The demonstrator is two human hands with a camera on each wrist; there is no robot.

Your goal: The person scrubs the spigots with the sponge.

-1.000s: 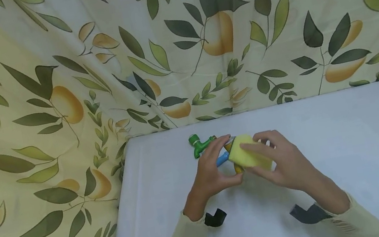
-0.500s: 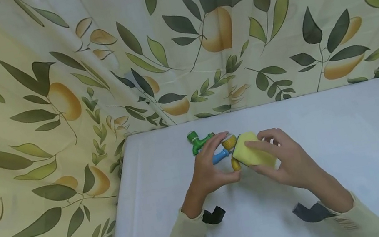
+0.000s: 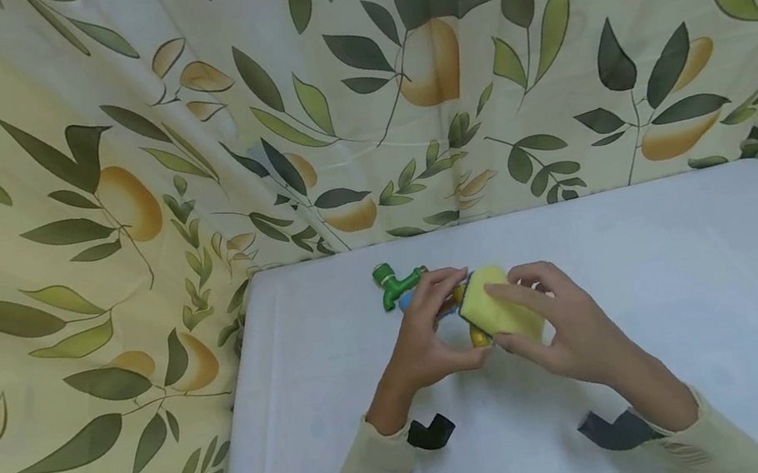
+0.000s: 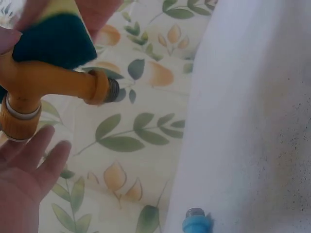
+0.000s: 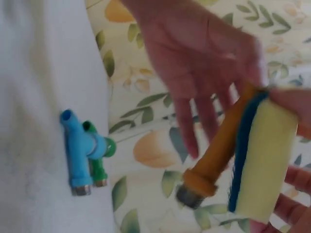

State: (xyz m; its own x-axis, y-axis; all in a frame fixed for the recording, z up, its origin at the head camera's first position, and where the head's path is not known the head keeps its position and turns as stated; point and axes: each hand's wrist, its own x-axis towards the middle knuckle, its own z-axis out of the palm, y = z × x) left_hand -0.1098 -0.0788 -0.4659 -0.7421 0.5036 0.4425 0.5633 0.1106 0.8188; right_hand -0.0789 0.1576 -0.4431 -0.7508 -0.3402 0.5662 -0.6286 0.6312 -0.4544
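An orange-yellow plastic tap [image 4: 53, 80] with a threaded grey end is pinched between the thumb and fingers of my left hand [image 3: 419, 343]. My right hand [image 3: 580, 319] grips a yellow sponge [image 3: 504, 306] from the right side. The sponge's dark green scouring face [image 4: 56, 41] lies against the body of the tap, which it largely covers in the head view. Both hands are raised over the table. Beyond the left fingers, a blue tap [image 5: 77, 155] and a green tap [image 5: 99, 170] lie side by side.
A white-covered table [image 3: 658, 263] lies under the hands. Leaf-and-fruit patterned cloth [image 3: 533, 74] hangs behind it and along its left side. A black piece [image 3: 431, 433] sits at the left wrist and a dark one [image 3: 620, 429] at the right wrist.
The sponge shifted slightly right and down half a second ago, showing more of the orange tap, and has come back up and left over it. Both hands keep their holds.
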